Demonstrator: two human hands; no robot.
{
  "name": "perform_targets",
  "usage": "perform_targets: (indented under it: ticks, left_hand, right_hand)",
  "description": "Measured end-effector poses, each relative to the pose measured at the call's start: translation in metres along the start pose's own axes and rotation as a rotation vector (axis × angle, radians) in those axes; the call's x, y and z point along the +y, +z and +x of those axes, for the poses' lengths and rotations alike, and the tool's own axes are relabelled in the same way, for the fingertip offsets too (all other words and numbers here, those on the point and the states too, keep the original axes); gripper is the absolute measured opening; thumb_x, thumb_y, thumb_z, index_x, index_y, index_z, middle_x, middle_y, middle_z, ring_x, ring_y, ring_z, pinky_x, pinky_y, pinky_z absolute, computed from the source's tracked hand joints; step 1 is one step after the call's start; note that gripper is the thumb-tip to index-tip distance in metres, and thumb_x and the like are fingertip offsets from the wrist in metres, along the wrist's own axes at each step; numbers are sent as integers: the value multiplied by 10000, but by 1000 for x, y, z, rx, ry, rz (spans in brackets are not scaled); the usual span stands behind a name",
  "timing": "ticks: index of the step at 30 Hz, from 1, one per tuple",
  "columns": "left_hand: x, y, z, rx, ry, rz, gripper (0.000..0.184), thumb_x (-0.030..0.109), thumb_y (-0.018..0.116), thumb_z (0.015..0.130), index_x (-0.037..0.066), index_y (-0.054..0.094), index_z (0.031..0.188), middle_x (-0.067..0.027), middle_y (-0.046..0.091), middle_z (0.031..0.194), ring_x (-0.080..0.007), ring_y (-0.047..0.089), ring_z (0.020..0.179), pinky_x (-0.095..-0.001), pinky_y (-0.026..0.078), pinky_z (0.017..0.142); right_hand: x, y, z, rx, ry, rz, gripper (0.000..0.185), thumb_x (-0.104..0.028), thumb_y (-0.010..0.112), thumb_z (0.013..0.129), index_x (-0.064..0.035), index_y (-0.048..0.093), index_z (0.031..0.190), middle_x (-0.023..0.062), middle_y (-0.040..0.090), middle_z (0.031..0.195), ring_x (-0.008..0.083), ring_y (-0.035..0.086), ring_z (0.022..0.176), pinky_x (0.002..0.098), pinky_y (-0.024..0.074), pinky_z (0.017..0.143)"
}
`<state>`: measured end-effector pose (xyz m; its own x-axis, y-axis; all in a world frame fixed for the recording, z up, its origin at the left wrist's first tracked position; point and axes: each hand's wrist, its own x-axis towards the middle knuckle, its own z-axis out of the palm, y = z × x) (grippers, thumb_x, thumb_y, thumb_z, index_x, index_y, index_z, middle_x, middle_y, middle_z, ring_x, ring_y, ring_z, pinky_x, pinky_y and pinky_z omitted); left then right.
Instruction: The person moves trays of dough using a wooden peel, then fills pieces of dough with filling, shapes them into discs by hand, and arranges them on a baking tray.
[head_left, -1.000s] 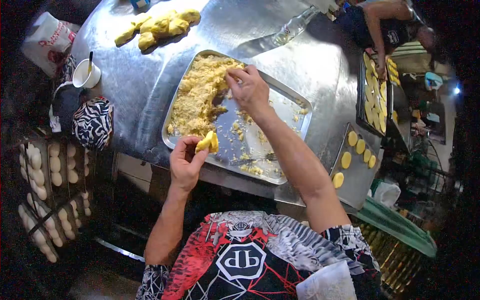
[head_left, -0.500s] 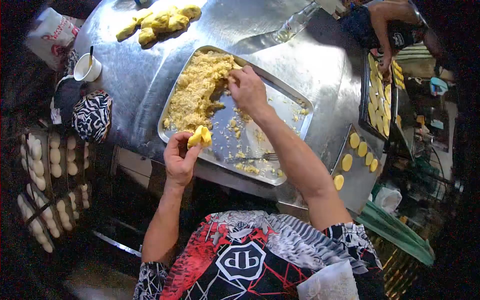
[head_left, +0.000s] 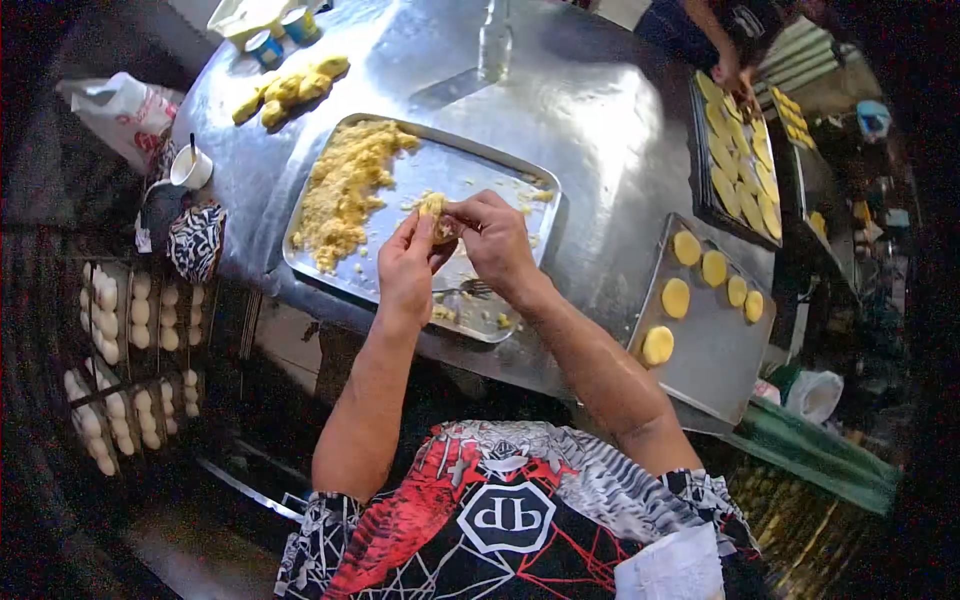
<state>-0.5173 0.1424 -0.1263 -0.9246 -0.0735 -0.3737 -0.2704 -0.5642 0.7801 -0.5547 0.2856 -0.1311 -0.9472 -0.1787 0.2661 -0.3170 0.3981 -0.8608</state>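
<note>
Over the middle of a metal tray, my two hands meet. My left hand is closed around a small piece of yellow dough, with some crumbly filling showing at it. My right hand has its fingers bent and pinched against the same piece from the right; its fingertips are partly hidden. A heap of crumbly yellow filling covers the left side of the tray. Loose crumbs and a fork lie in the tray near its front edge.
Yellow dough lumps and a glass bottle are at the table's back. A white cup stands left. Several dough rounds sit on a right-hand tray. Beyond it, another person's hands work at a filled tray.
My right hand has left the filling heap and come to the dough piece. My left hand has moved up and right, over the tray. The view has shifted.
</note>
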Motion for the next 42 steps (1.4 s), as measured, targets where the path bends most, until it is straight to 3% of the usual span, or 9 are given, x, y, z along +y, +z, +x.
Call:
perform_targets:
  ticks: [5,9,19,22,31,34,37,40,42]
  left_hand:
    - [-7,1,3,-112,17,-48,261,211,562,1057,20,637,1218,-67,713,1079,-163,701,939,-312,583,811]
    - [0,-22,26,-148,27,128,308,195,592,1039,35,625,1301,-43,723,1070,-124,686,884,-243,509,676]
    - [16,-16,41,-12,0,188,365,41,644,979,15,629,1344,-49,726,1061,-105,677,833,-212,502,618]
    - [4,-25,44,-75,10,120,377,16,650,958,7,632,1335,-62,707,1091,-110,673,851,-223,513,621]
    - [-37,30,-17,-130,85,258,321,-24,666,904,-12,684,1225,-100,661,1127,-149,682,871,-243,572,680]
    - [-73,53,-43,-90,139,393,300,-12,688,885,-22,693,1185,-110,711,1062,-150,691,843,-255,586,703]
    - [-105,70,-65,-75,6,545,312,-1,692,870,-23,682,1181,-104,717,1021,-140,674,748,-256,573,657]
    - [-127,83,-89,-338,-128,462,365,33,713,852,-5,676,1214,-110,711,1068,-141,667,779,-272,567,665]
    - [-139,87,-103,-480,155,789,448,90,769,833,6,663,1261,-125,674,1091,-206,671,883,-318,563,746]
  right_hand:
    - [-11,-14,2,144,89,-36,430,-126,782,832,10,656,1221,143,668,951,261,656,902,375,536,787]
    - [18,1,14,-174,368,330,423,-320,751,894,1,706,1166,166,747,923,223,714,799,348,548,737]
    - [-7,34,25,72,507,9,338,-211,655,895,-52,734,1183,134,752,886,193,712,802,315,548,741]
    - [-14,15,19,-17,590,494,350,-197,632,903,-25,726,1193,83,752,921,155,682,824,289,535,777]
    - [-18,-46,-58,84,538,-188,336,-324,652,908,-183,748,1198,123,765,917,247,713,778,421,506,781]
    - [-6,-87,-103,-19,545,41,348,-335,641,909,-200,735,1216,118,766,955,310,714,819,461,483,840]
    - [9,-132,-149,-95,418,-42,375,-256,693,901,-143,712,1258,131,762,1046,236,717,860,358,537,810]
    - [14,-166,-179,-96,538,-89,324,-217,747,874,-101,744,1176,155,745,1071,257,718,910,365,554,816]
    - [33,-182,-196,-86,468,-153,297,-265,730,865,-103,762,1112,194,728,1050,341,710,941,424,546,818]
